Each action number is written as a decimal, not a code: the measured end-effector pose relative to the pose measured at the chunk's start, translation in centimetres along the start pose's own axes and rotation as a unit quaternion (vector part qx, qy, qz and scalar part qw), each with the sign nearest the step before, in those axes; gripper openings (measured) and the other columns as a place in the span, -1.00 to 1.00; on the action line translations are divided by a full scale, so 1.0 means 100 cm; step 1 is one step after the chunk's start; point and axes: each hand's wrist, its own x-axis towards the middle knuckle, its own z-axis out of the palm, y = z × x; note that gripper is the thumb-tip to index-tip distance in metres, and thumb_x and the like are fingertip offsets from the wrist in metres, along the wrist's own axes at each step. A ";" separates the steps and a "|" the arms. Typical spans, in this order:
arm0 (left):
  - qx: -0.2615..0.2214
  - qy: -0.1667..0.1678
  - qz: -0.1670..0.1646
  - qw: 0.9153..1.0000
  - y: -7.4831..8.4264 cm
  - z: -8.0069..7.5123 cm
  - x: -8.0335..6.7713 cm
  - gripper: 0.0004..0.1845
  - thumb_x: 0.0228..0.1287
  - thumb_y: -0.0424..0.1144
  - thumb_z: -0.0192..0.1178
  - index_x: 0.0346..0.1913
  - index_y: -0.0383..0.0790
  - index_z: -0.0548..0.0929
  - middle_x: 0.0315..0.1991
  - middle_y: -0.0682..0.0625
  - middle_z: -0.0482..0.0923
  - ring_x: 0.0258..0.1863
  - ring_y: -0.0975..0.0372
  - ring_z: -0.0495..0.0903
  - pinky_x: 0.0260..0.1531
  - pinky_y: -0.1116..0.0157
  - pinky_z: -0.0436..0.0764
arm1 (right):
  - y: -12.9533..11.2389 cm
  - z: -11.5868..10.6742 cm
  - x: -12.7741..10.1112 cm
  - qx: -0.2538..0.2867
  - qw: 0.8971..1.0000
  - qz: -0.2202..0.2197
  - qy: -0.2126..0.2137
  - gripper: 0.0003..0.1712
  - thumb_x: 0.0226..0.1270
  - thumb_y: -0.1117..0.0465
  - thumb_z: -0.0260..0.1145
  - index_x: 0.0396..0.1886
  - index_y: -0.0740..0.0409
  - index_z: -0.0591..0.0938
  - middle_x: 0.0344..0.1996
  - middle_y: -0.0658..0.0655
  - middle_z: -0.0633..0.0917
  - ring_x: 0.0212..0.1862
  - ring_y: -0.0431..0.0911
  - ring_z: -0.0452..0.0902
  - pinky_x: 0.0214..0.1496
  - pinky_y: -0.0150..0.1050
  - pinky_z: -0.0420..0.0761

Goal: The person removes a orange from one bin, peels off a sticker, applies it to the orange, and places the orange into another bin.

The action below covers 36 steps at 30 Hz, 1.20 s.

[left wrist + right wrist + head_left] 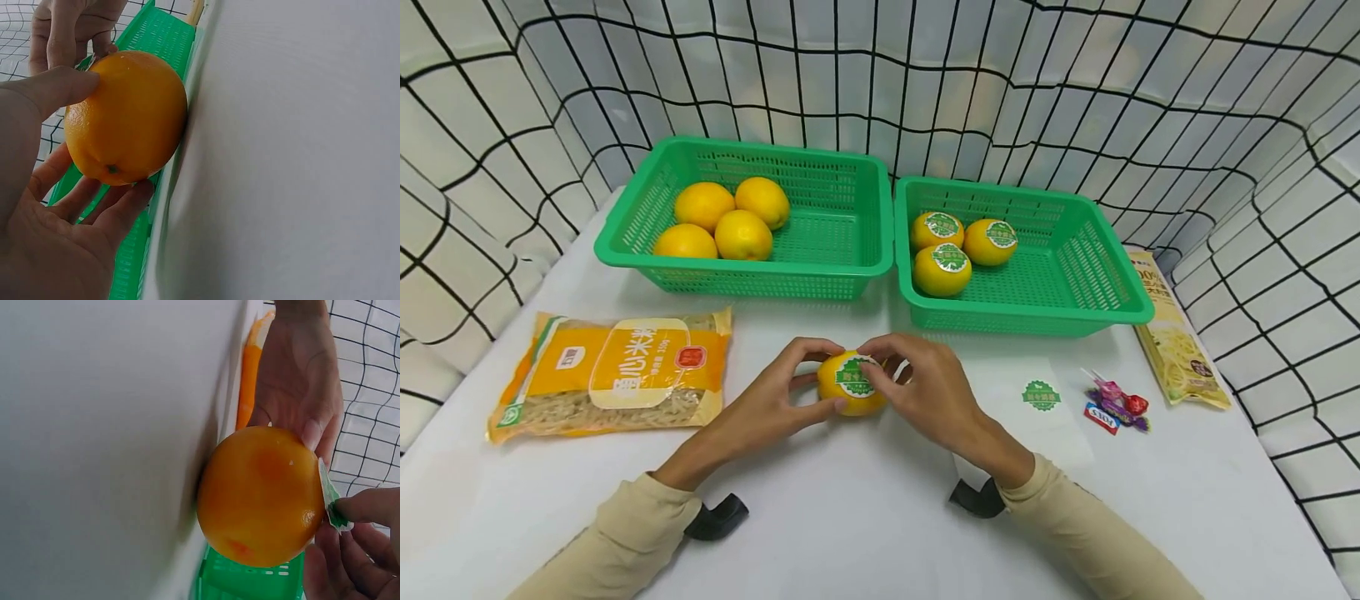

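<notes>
Near the middle of the table in the head view, an orange (867,405) sits between both hands. My left hand (775,393) grips it from the left, thumb on the near side and fingers round the far side. A green-and-white sticker (852,377) lies against the top of the orange. From the right, my right hand (936,392) pinches the sticker's edge, with the thumb on its printed face. In the right wrist view that sticker (330,499) stands partly off the peel. The left wrist view shows bare peel on the orange (134,119).
A green basket (760,279) at back left holds several plain oranges; another basket (1022,318) at back right holds three stickered ones. One sticker is on a white backing sheet (1000,375). Candies (1116,404), a noodle bag (617,367) and a yellow packet (1180,333) lie around. Black netting (910,67) surrounds the table.
</notes>
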 end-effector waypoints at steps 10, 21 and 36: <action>0.013 0.002 0.009 1.000 -0.002 0.004 0.003 -0.34 0.32 -0.34 0.50 0.37 -0.22 0.37 0.35 -0.10 0.43 0.34 0.02 0.45 0.39 0.01 0.55 | 0.001 -0.003 -0.007 -0.187 0.982 -0.036 0.009 -0.61 0.36 0.08 0.56 0.13 0.06 0.76 0.01 0.06 0.76 0.05 -0.05 0.68 -0.19 -0.16 0.79; 0.011 -0.006 0.008 1.000 -0.002 0.003 0.003 -0.36 0.36 -0.34 0.47 0.39 -0.22 0.39 0.38 -0.11 0.44 0.41 0.00 0.43 0.41 0.03 0.53 | 0.013 -0.010 -0.005 -0.156 0.980 -0.125 0.014 -0.78 0.32 0.19 0.60 -0.08 0.07 0.82 -0.05 -0.03 0.82 0.07 -0.12 0.64 0.06 -0.27 0.73; 0.037 0.067 0.040 0.996 0.006 0.008 0.004 -0.71 0.46 -0.31 0.39 0.14 -0.09 0.61 0.31 -0.01 0.58 0.36 0.16 0.53 0.23 0.00 0.66 | 0.019 -0.006 -0.004 -0.140 0.979 -0.146 -0.010 -0.69 0.31 0.07 0.62 -0.03 0.07 0.81 0.03 -0.03 0.83 0.10 -0.16 0.74 0.13 -0.28 0.73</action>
